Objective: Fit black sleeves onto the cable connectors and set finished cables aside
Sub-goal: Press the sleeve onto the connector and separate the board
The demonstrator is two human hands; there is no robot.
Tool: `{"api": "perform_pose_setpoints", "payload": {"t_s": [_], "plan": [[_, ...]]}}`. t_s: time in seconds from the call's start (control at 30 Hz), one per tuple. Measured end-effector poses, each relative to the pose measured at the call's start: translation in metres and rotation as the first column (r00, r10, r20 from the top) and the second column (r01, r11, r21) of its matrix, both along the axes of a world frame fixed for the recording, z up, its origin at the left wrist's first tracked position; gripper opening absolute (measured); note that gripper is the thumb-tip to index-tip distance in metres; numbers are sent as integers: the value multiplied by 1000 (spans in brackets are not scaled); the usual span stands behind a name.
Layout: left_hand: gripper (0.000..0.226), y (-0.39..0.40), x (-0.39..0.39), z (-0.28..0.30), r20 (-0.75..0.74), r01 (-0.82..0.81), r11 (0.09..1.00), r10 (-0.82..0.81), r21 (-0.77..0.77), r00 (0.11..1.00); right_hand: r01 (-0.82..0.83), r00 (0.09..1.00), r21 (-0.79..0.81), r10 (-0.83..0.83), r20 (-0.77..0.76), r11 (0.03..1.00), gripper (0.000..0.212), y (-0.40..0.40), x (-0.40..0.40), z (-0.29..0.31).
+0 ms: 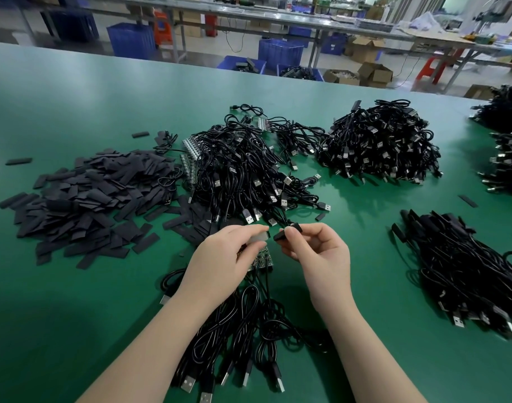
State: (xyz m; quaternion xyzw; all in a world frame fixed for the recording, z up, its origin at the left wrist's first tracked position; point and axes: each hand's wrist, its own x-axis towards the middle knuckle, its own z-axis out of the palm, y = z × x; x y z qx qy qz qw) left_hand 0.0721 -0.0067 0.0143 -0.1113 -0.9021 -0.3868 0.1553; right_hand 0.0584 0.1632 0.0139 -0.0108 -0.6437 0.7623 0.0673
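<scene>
Now: fitting sleeve (286, 232) onto connector (267, 234).
Left hand (219, 258): pinching connector.
Right hand (318, 254): pinching sleeve.
Next: aligning, sliding on.

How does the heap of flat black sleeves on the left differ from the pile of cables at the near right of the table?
The heap of flat black sleeves is made of short, matte, flat strips; the near-right cable pile is made of long, glossy, looped cords. The sleeves lie scattered, with strays on the green table; the cables lie roughly side by side, metal plugs towards the person. Both are black and rest on the table.
</scene>
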Motion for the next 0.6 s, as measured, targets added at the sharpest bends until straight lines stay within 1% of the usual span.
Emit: {"api": "perform_pose_setpoints", "payload": {"t_s": [0.17, 0.3, 0.5, 0.6], "plan": [[30, 2, -1, -3, 65, 4, 997, -9, 74, 998, -28, 998, -9, 27, -56, 1000, 16, -3, 3, 1], [31, 2, -1, -4, 92, 26, 990, -39, 136, 995, -30, 998, -14, 29, -53, 999, 19, -4, 4, 3], [32, 5, 0, -2, 90, 72, 973, -94, 219, 992, -5, 995, -21, 3, -103, 1000, 13, -4, 6, 5], [36, 5, 0, -1, 83, 87, 974, -107, 211, 991, -30, 994, -1, 30, -108, 1000, 11, -4, 7, 5]]}}
